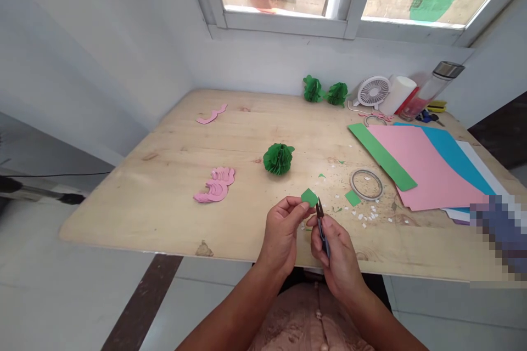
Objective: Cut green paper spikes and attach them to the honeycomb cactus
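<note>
My left hand pinches a small piece of green paper between thumb and fingers, low over the front of the table. Close beside it, my right hand is wrapped round a small pair of scissors, whose dark blades point up at the paper's right edge. Whether the blades touch the paper I cannot tell. Beyond my hands sits a green pleated paper ball. Another green paper square lies to the right, near tiny white paper scraps.
Pink scalloped paper pieces lie on the left of the wooden table. A roll of tape and coloured paper sheets are on the right. Along the wall stand more green paper shapes, a small fan and a bottle.
</note>
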A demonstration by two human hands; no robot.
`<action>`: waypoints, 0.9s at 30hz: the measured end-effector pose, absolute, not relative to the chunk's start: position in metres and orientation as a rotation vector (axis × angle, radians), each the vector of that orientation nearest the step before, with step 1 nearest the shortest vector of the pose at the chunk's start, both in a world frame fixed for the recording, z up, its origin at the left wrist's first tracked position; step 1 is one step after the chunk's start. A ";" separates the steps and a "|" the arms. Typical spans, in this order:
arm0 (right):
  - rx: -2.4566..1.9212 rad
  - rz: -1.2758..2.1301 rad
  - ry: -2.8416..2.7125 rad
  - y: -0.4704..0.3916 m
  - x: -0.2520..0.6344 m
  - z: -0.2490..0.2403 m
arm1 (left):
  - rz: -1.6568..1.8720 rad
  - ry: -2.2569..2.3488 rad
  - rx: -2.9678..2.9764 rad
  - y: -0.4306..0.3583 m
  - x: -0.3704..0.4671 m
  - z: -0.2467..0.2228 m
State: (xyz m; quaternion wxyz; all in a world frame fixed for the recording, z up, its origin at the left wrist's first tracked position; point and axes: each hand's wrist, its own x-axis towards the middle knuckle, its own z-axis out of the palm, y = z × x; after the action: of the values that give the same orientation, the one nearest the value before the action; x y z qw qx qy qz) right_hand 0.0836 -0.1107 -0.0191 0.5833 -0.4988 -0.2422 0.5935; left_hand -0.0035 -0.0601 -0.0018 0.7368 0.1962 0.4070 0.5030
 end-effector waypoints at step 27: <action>-1.130 1.306 -0.517 -0.111 0.080 -0.026 | 1.092 0.876 0.414 -0.068 0.005 0.004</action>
State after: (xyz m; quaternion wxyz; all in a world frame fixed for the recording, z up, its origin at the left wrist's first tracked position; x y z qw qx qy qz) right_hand 0.0804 -0.1110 -0.0257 0.6204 -0.4916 -0.2251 0.5681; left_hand 0.0054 -0.0683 0.0037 0.7454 0.1890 0.4001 0.4986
